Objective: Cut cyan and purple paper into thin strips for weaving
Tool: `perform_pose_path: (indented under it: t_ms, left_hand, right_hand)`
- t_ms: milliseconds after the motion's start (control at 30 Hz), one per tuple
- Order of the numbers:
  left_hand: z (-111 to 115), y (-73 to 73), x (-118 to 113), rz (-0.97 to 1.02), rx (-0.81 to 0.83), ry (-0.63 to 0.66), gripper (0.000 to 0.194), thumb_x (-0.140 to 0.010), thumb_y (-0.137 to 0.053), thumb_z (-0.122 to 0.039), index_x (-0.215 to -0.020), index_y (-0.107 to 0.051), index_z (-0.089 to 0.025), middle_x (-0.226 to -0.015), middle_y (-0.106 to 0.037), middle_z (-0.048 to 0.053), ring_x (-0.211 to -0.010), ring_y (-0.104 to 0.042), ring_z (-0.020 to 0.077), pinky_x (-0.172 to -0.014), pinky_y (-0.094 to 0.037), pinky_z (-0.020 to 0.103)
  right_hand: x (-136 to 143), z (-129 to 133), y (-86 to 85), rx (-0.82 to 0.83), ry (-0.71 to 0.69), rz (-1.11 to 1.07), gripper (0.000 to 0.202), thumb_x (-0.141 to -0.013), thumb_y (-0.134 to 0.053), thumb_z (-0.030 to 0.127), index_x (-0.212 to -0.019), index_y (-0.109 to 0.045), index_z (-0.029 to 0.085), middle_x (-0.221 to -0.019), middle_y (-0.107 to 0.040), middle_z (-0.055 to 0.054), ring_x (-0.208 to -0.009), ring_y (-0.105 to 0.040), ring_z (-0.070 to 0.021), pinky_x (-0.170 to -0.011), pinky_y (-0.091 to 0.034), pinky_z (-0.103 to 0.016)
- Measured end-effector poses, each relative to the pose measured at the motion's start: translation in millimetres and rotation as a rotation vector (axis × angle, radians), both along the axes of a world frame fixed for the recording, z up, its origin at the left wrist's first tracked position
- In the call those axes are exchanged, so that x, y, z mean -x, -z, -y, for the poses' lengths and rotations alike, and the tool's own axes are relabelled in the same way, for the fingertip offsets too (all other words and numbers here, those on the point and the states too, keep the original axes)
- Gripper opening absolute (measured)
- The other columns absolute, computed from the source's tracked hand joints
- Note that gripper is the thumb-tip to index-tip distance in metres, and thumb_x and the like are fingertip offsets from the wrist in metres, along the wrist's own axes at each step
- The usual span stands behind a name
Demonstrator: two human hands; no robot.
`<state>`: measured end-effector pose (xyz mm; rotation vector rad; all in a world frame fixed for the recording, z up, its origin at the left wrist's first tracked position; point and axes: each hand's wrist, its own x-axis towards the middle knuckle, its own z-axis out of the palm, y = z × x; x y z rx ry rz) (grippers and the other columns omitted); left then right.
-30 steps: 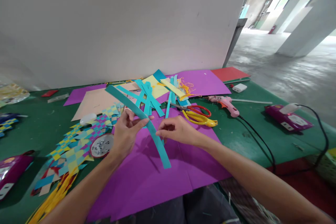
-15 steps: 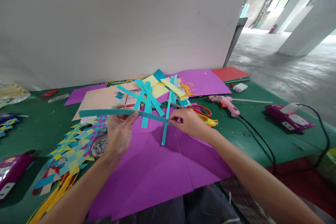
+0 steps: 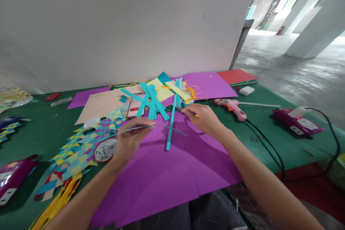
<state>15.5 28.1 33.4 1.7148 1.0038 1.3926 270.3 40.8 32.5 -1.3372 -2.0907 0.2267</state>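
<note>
Left hand [image 3: 134,137] pinches 1 blue paper strip [image 3: 137,127], seen nearly edge-on above the purple sheet [image 3: 151,183]. Right hand [image 3: 205,118] is curled over the scissors [image 3: 178,107]; whether it grips them cannot be told.

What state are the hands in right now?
Left hand: closed, holding a blue paper strip.
Right hand: at the scissors; whether it grips them cannot be told.

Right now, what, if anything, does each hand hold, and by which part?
The left hand pinches a blue paper strip partway along its length. The right hand is at the scissors; whether it grips them cannot be told.
</note>
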Motion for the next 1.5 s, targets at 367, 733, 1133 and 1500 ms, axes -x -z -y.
perform_pose_path:
  t_ms: [367, 733, 1133, 1500]
  left_hand:
    - [5, -1.9, -2, -0.035, -0.101, 0.115, 0.012, -0.073, -0.071, -0.011, -0.077, -0.071, -0.023, -0.08, -0.068, 0.001, -0.08, -0.063, 0.0166, -0.073, -0.053, 0.028]
    - [13, -6.3, -7, -0.019, -0.002, 0.098, 0.009, -0.073, -0.072, -0.013, -0.074, -0.068, -0.022, -0.081, -0.072, 0.001, -0.079, -0.068, 0.0185, -0.073, -0.057, 0.031]
    - [10, 0.1, -5, -0.033, 0.005, 0.087, 0.009, -0.073, -0.072, -0.014, -0.075, -0.068, -0.022, -0.08, -0.073, 0.002, -0.079, -0.069, 0.0199, -0.071, -0.058, 0.032]
    - [11, 1.4, -7, 0.03, 0.062, 0.052, 0.009, -0.073, -0.073, -0.014, -0.074, -0.068, -0.022, -0.08, -0.072, 0.001, -0.077, -0.069, 0.0189, -0.072, -0.059, 0.031]
  right_hand:
    - [-20, -3, 11.1, 0.208, 0.26, 0.469, 0.022, -0.088, -0.049, 0.029, -0.103, -0.056, 0.013, -0.096, -0.063, -0.013, -0.091, -0.06, -0.0247, -0.077, -0.042, -0.031]
    - [-29, -10, 14.1, 0.042, 0.319, 0.276, 0.035, -0.082, -0.053, 0.032, -0.114, -0.054, 0.017, -0.106, -0.062, -0.012, -0.1, -0.056, -0.0283, -0.086, -0.039, -0.038]
    - [-47, -9, 11.6, -0.068, 0.469, 0.211, 0.055, -0.08, -0.055, 0.05, -0.119, -0.043, 0.013, -0.102, -0.056, -0.017, -0.095, -0.05, -0.0322, -0.082, -0.04, -0.043]
    - [-59, -9, 0.9, -0.347, 0.781, 0.241, 0.042, -0.081, -0.053, 0.031, -0.119, -0.045, 0.014, -0.107, -0.05, -0.019, -0.105, -0.041, -0.0357, -0.085, -0.037, -0.051]
